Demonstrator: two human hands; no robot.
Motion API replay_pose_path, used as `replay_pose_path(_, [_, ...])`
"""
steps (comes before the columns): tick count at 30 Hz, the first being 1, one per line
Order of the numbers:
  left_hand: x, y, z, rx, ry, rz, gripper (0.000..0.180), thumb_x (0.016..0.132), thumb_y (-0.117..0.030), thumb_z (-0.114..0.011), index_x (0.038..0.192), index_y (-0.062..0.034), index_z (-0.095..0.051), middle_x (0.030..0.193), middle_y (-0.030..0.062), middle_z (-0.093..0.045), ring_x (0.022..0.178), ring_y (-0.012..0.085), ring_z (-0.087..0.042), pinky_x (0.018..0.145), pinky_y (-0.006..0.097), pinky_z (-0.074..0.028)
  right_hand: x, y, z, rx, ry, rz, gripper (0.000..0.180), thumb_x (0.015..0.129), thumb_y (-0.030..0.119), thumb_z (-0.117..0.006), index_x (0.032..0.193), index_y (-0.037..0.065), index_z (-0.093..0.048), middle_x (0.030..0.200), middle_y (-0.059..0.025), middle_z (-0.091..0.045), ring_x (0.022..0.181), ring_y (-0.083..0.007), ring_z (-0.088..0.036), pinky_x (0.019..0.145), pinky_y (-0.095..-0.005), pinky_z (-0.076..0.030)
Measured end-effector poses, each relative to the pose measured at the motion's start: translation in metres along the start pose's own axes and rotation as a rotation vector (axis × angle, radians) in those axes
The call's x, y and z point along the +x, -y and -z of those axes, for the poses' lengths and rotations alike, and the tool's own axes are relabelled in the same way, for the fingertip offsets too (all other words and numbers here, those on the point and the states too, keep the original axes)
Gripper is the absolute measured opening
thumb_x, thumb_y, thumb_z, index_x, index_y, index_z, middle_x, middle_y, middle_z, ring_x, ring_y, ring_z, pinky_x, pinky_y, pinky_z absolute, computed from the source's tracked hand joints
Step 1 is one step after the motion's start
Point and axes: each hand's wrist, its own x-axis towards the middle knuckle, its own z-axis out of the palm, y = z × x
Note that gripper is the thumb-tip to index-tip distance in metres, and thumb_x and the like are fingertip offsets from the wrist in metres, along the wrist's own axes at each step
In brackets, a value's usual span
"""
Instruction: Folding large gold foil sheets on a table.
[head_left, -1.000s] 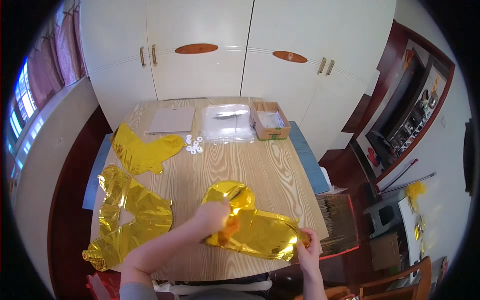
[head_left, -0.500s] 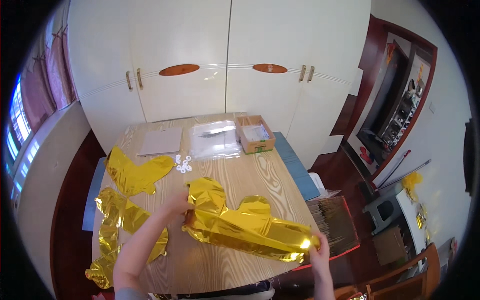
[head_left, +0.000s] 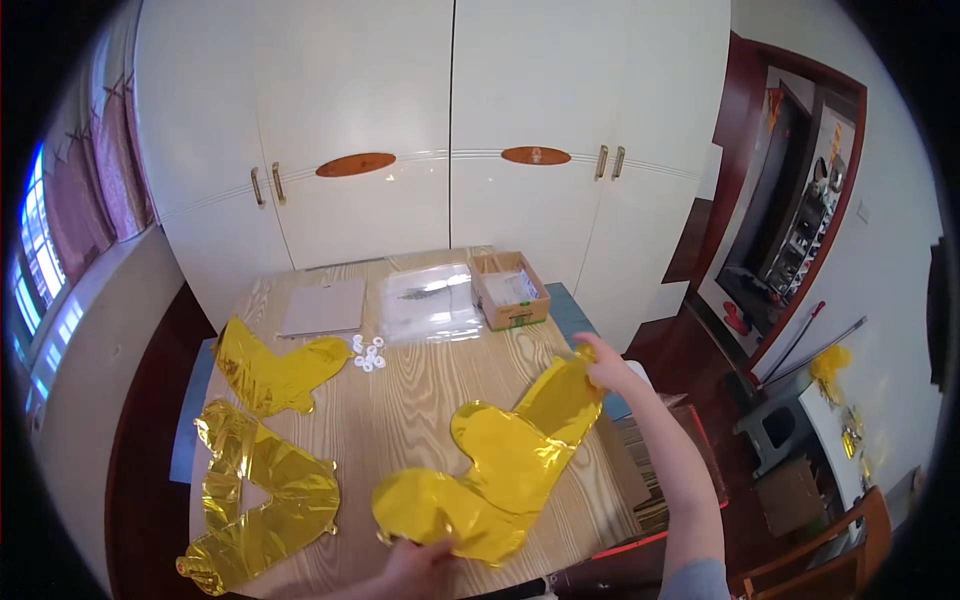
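Foreground: left hand (head_left: pixel 415 568) is at the lower rim of the gold foil shape (head_left: pixel 520 460), and I can't tell whether those fingers pinch.
Foil: slanting between both hands over the table (head_left: pixel 400 425), where an uneven pull could crease it (thin stuff, by that shine!).
Tip: right hand (head_left: pixel 603 367) has its fingers pinching the narrow end; too hard a tug might tear it.
Rings: white rings (head_left: pixel 371 351) lie loose; a sweeping foil edge could scatter them.
Back: open cardboard box (head_left: pixel 520 315).
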Motion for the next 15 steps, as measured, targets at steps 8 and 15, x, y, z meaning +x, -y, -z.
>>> replay_pose_path(8, [0.045,0.141,-0.036,0.305,0.504,-0.419,0.026,0.097,-0.001,-0.042,0.121,-0.0007,-0.050,0.127,0.0100,-0.051,0.120,0.0238,-0.047,0.109,0.040,-0.037,0.067,0.033,-0.046,-0.298,0.149,0.120,0.056,0.072,-0.009,-0.051,0.124,0.010,-0.053,0.128,-0.0157,-0.051,0.123,-0.0342,-0.047,0.102,-0.0373,-0.040])
replay_pose_path(15, [-0.013,0.051,-0.128,-0.440,0.038,0.346,0.028,0.100,-0.015,-0.043,0.125,-0.0020,-0.047,0.128,0.0129,-0.053,0.125,0.0226,-0.045,0.111,0.039,-0.033,0.079,0.028,-0.050,-0.355,0.119,0.156,0.057,0.074,-0.006,-0.056,0.126,0.015,-0.052,0.123,-0.0152,-0.051,0.118,-0.0352,-0.050,0.096,-0.0392,-0.045])
